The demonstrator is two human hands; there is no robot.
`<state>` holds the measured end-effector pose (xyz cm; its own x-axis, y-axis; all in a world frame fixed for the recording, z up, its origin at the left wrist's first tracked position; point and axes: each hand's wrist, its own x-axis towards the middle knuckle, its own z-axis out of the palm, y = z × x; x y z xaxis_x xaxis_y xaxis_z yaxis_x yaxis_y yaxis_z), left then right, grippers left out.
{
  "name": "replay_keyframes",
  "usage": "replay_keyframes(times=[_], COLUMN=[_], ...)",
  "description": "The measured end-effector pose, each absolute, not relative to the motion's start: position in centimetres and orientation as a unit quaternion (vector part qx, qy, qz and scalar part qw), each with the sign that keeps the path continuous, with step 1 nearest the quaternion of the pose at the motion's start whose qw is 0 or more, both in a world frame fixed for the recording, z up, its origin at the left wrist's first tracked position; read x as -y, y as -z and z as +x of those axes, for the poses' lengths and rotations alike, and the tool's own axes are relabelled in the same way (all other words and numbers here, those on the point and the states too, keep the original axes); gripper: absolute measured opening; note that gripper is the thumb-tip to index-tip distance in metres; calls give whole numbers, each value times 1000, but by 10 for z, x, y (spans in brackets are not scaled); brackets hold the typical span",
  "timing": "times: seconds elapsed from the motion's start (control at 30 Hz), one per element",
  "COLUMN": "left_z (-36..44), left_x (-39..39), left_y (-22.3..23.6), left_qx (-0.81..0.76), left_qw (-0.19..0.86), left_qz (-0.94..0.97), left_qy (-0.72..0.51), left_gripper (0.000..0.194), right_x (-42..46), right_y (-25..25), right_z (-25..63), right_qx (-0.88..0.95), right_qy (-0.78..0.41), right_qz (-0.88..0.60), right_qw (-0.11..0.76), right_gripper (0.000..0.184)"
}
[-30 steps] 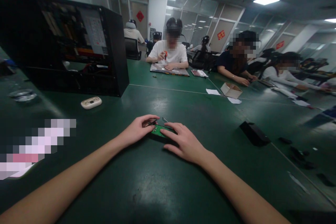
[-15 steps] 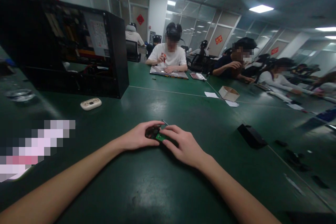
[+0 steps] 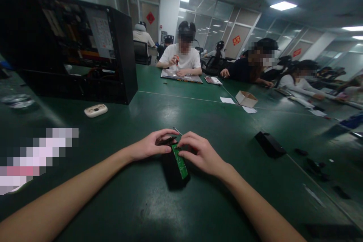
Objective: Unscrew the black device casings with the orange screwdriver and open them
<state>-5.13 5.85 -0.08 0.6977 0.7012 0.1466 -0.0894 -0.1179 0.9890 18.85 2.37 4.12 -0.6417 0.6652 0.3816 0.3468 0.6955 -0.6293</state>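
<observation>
In the middle of the table a narrow green circuit board (image 3: 180, 162) shows its face, set on a long black casing (image 3: 171, 176). My left hand (image 3: 151, 145) is closed round a dark piece (image 3: 167, 141) at the casing's far end, its thumb beside the board. My right hand (image 3: 200, 153) pinches at the board's upper right edge with thumb and fingers; its exact hold is partly hidden. A thin metal rod (image 3: 177, 131) sticks out beyond the fingertips; its other end is out of sight.
An open black computer case (image 3: 124, 56) stands at the left, with a cream earbud case (image 3: 95, 110) in front. To the right lie a black box-like part (image 3: 270, 144) and small black pieces (image 3: 316, 166). Across the table are a cardboard box (image 3: 246, 98) and a person with an orange-handled tool (image 3: 177, 60).
The board and black casing have swung out from under my hands, so the board's length now faces me. My right fingers have shifted slightly right, and the dark piece has tilted.
</observation>
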Motion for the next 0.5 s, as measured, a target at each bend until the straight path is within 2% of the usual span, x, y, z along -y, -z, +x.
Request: replay_keyframes(times=[0.13,0.27,0.5], left_z=[-50,-48,-50], left_x=[-58,-57,-58], left_y=[1,0,-1], left_qx=[-215,-223,-224], left_qw=[635,624,626], left_qz=[678,688,688], left_qy=[-301,-297,-290], left_gripper=[56,55,54], right_x=[-25,-24,-22], right_y=[-40,-38,-38], right_z=[189,188,187], right_qx=[862,864,872], right_qy=[-280,-253,-251], right_qz=[-282,-283,-280], right_qw=[313,330,313], right_gripper=[10,16,16])
